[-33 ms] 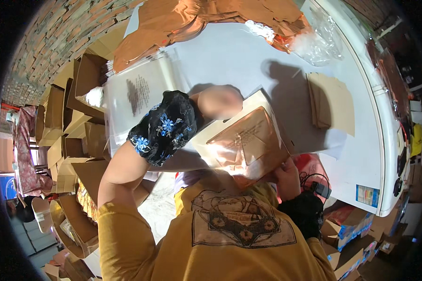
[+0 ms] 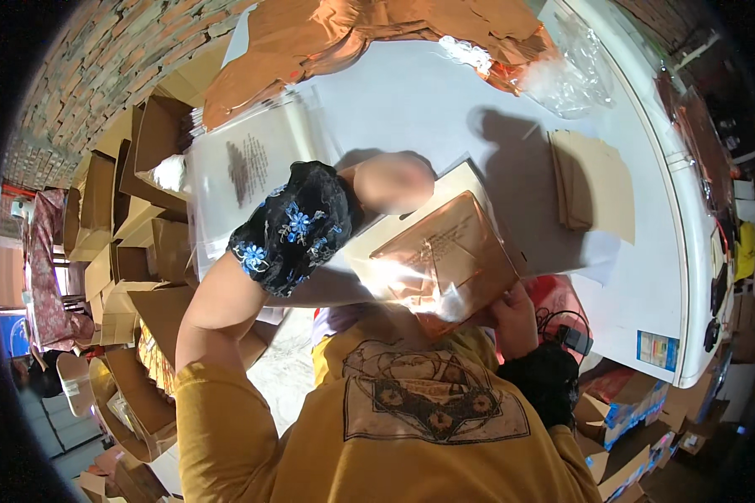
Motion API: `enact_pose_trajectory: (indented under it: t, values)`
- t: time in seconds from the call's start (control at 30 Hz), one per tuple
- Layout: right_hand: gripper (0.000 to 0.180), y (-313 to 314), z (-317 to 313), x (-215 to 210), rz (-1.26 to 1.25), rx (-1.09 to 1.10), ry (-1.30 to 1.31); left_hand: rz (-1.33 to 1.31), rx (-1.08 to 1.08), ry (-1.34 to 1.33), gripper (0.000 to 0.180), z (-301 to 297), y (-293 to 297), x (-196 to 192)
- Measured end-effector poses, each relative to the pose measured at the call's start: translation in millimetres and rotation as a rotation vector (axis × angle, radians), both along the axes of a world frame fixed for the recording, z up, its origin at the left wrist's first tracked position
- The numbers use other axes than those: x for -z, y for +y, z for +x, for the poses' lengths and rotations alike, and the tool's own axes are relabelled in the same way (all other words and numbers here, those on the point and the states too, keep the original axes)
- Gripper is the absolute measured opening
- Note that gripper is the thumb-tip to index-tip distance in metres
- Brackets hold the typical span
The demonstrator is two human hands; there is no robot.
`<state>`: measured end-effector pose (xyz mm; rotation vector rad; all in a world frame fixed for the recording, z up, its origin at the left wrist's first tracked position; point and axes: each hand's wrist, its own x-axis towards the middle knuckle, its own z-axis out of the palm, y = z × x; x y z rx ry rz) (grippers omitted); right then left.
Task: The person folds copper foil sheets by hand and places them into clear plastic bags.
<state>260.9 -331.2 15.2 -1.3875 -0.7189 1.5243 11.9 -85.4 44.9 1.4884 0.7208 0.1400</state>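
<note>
A flat package [image 2: 445, 251] lies tilted at the table's near edge: a shiny copper-coloured folded piece in a clear bag with dark print, over a cream card. My right hand [image 2: 513, 317] is closed on its lower right corner, thumb on top and the other fingers hidden beneath. My left hand [image 2: 392, 182] is at the package's upper left edge, by a dark slot in the card. It is blurred, so its fingers cannot be made out. Black cuffs cover both wrists; the left one has blue flowers. Left of this hand lies a stack of clear printed bags [image 2: 247, 168].
Copper-coloured foil sheets [image 2: 310, 42] spread over the table's far side, with crumpled clear plastic [image 2: 575, 75] beside them. Folded brown paper [image 2: 591, 180] lies on the right. Open cardboard boxes [image 2: 151, 151] crowd the left; a black cable adapter [image 2: 575, 339] sits near my right wrist.
A bright glint shows on the lower part of the package's film, where it was dimmer before. Both hands stay in place.
</note>
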Motion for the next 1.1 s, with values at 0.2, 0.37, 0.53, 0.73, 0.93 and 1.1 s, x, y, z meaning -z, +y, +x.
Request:
enact_pose_trajectory:
  t: [0.2, 0.37, 0.53, 0.73, 0.93, 1.1]
  values:
    - [0.036, 1.1, -10.1, -15.9, -0.014, 0.083, 0.112, -0.127, -0.059, -0.163, 0.028, -8.2, -6.4, -2.0]
    - [0.035, -7.8, -1.1, 14.3, -0.081, 0.139, 0.126, -0.076, -0.44, -0.197, 0.031, -26.8, -25.6, -6.5]
    - [0.035, -17.1, -1.5, 34.0, -0.038, 0.193, 0.029, 0.483, -0.464, 0.032, 0.028, -50.9, -72.6, -11.2]
    - [0.037, -16.0, -6.7, 18.7, -0.057, 0.181, 0.127, 0.877, -0.373, 0.086, 0.027, -50.4, -102.0, -7.7]
    - [0.036, -15.8, -5.0, 20.3, -0.027, 0.14, 0.15, 1.003, -0.347, 0.156, 0.03, -43.0, -104.4, -4.2]
    - [0.038, -13.1, -7.9, 23.7, -0.029, 0.163, 0.16, 1.046, -0.333, 0.209, 0.029, -40.6, -104.1, -4.8]
